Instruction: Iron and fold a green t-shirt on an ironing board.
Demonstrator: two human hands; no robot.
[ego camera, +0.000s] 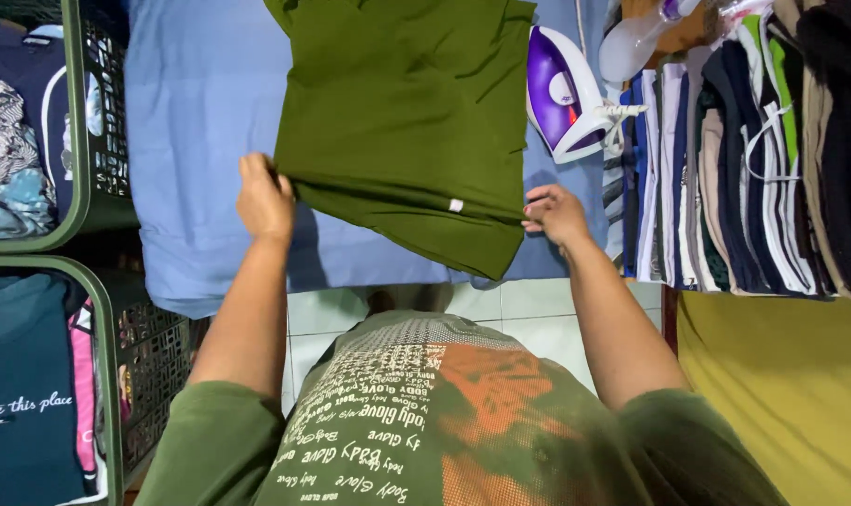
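Observation:
An olive green garment (402, 112) lies folded on a blue padded ironing surface (196, 122). My left hand (264, 199) pinches the garment's near left corner. My right hand (555, 214) grips its near right edge. A small white tag shows on the lower hem between my hands. A purple and white iron (566, 94) stands on its heel just right of the garment, above my right hand.
Two green plastic baskets (88, 201) with clothes stand at the left. A stack of folded clothes (734, 159) fills the right side, above a yellow cloth (781, 375). A clear spray bottle (636, 37) sits near the iron. White floor tiles show below the ironing surface.

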